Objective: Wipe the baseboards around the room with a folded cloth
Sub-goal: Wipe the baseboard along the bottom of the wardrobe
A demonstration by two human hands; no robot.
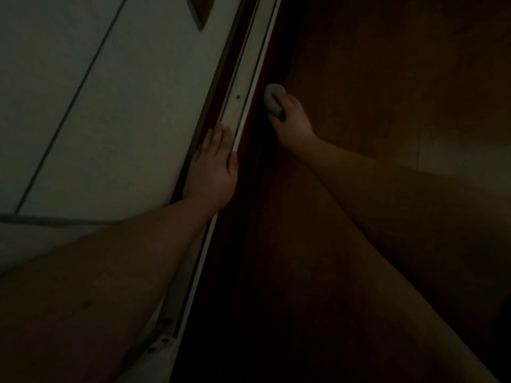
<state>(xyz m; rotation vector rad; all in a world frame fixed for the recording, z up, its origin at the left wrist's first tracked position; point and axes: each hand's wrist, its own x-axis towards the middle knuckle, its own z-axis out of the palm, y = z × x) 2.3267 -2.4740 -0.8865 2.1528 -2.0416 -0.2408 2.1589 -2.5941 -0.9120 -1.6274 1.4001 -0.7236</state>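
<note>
Dim view: right hand [290, 121] grips a pale folded cloth [272, 103] against the dark baseboard [257, 150]; left hand [217, 164] rests flat, fingers straight, on the white ledge [240, 87].

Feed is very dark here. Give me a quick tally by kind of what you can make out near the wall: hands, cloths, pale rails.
Hands: 2, left hand flat on the rail, right hand gripping the cloth
Cloths: 1, pale folded cloth
Pale rails: 1, pale rail
Total: 4
</note>
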